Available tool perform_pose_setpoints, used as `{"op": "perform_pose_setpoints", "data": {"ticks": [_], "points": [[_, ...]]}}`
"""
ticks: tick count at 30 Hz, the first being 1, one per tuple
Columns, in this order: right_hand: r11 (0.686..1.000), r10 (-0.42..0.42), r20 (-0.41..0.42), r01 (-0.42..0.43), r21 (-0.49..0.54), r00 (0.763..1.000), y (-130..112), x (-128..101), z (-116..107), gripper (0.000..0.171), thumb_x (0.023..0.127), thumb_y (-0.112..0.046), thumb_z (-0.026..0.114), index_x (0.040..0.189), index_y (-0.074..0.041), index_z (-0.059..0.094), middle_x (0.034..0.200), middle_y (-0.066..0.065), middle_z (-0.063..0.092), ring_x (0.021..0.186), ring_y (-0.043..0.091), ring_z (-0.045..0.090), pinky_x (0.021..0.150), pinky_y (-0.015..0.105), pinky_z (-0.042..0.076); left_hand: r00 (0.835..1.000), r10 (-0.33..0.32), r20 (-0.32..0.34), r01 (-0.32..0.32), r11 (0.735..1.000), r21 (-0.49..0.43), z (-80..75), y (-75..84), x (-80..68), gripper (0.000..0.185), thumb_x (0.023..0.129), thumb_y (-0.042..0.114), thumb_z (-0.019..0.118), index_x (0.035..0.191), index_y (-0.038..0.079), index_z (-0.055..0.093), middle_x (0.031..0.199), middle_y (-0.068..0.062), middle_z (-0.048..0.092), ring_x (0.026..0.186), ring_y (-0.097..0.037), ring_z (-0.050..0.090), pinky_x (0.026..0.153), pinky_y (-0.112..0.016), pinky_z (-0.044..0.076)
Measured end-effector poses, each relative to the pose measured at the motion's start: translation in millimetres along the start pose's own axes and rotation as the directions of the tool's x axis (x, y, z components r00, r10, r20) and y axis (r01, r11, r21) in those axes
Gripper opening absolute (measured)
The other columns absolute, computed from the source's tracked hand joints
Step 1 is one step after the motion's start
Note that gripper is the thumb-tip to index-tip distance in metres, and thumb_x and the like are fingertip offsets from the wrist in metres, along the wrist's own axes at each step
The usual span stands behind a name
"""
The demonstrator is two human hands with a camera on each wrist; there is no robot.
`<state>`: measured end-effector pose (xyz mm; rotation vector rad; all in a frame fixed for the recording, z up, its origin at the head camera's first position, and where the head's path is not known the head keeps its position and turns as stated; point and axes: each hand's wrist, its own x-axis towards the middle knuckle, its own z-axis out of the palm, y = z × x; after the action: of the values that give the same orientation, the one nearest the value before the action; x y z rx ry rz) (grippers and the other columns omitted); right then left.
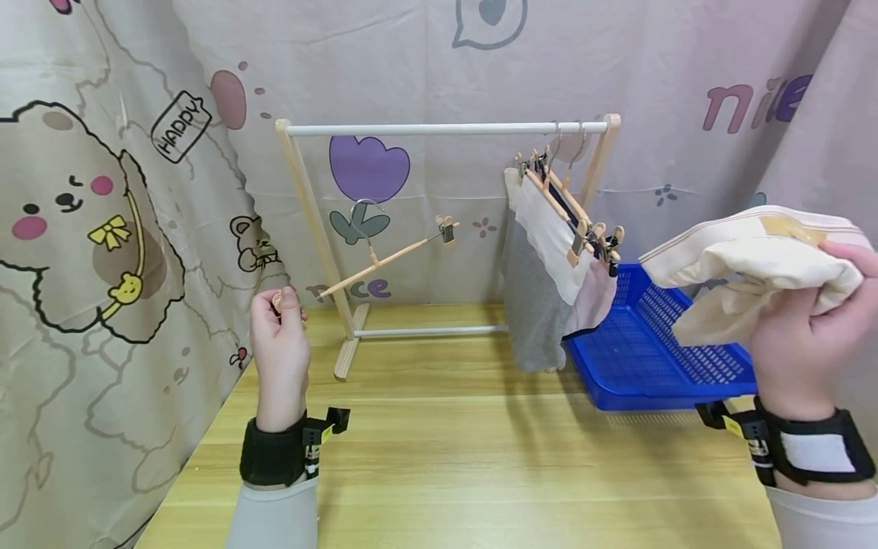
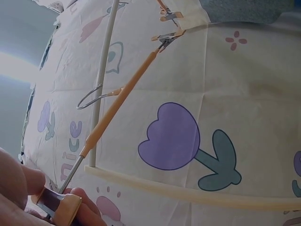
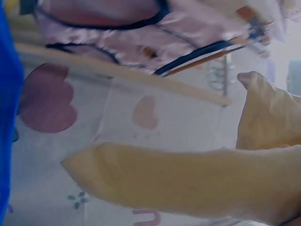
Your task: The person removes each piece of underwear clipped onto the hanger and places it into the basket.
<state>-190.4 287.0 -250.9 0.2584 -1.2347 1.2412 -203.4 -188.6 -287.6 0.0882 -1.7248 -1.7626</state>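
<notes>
My left hand (image 1: pixel 281 354) pinches one end clip of a wooden clip hanger (image 1: pixel 394 258), which tilts up to the right in front of the rack. In the left wrist view, that clip (image 2: pixel 69 208) lies between thumb and fingers, and the far clip (image 2: pixel 167 37) grips no cloth. Over at the right, my right hand (image 1: pixel 789 343) grips a cream cloth garment (image 1: pixel 737 259) with a stitched edge, raised above the blue basket (image 1: pixel 641 358). Part of the garment flops forward; the right wrist view shows its hanging folds (image 3: pixel 178 181).
A small clothes rack (image 1: pixel 439 130) stands on the wooden table (image 1: pixel 439 450). At its right end, clip hangers carry a grey and white garment (image 1: pixel 535 305) and pink underpants with dark trim (image 3: pixel 197 28). A printed curtain (image 1: pixel 425 69) hangs behind.
</notes>
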Motion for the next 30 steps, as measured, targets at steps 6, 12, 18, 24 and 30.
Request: {"op": "perform_pose_setpoints", "data": {"ticks": [6,12,18,24,30], "points": [[0.959,-0.012,0.105,0.041,-0.279,0.994,28,5,-12,0.023,0.102,-0.005,0.049,0.124,-0.003,0.057,0.123,-0.014,0.054,0.122,0.01,0.053,0.101,0.02,0.036,1.0,0.004,0.001,-0.004,1.0,-0.002,1.3,-0.7,0.6,0.014,0.111,0.027,0.045,0.106,0.014,0.046,0.092,0.001,0.044,0.085,-0.017,0.042,0.076,-0.022,0.033],[0.901,0.094,0.155,-0.017,-0.433,0.983,53,7,-17,0.031,0.098,-0.001,0.048,0.126,-0.002,0.063,0.116,-0.027,0.045,0.117,-0.005,0.043,0.101,0.019,0.029,1.0,0.006,-0.002,-0.006,1.0,-0.011,2.4,-0.7,-0.2,0.014,0.111,0.025,0.044,0.104,0.013,0.045,0.093,0.001,0.043,0.085,-0.017,0.042,0.078,-0.022,0.034],[0.828,0.266,0.228,-0.1,-0.552,0.937,72,5,-23,0.034,0.099,-0.005,0.05,0.131,-0.007,0.062,0.109,-0.031,0.036,0.105,-0.014,0.033,0.093,0.019,0.026,1.0,0.005,-0.001,-0.005,1.0,-0.007,2.7,-1.0,0.3,0.015,0.111,0.026,0.044,0.104,0.013,0.045,0.092,0.001,0.043,0.085,-0.017,0.042,0.077,-0.022,0.033],[0.72,0.427,0.351,-0.079,-0.689,0.833,83,2,-28,0.041,0.102,-0.012,0.046,0.141,0.003,0.052,0.119,-0.008,0.045,0.101,-0.009,0.028,0.084,0.026,0.027,1.0,0.0,-0.001,0.0,1.0,-0.012,2.6,-1.0,1.1,0.015,0.111,0.026,0.045,0.104,0.013,0.045,0.092,0.001,0.043,0.085,-0.017,0.042,0.077,-0.022,0.033],[0.721,0.446,0.48,0.015,-0.693,0.755,98,-7,-30,0.042,0.102,-0.006,0.044,0.141,0.009,0.047,0.135,0.033,0.041,0.115,0.032,0.039,0.083,0.038,0.028,1.0,-0.016,0.0,0.016,0.999,0.031,1.4,-1.6,1.7,0.016,0.111,0.029,0.044,0.105,0.014,0.045,0.091,0.002,0.044,0.079,-0.015,0.04,0.07,-0.023,0.031]]}}
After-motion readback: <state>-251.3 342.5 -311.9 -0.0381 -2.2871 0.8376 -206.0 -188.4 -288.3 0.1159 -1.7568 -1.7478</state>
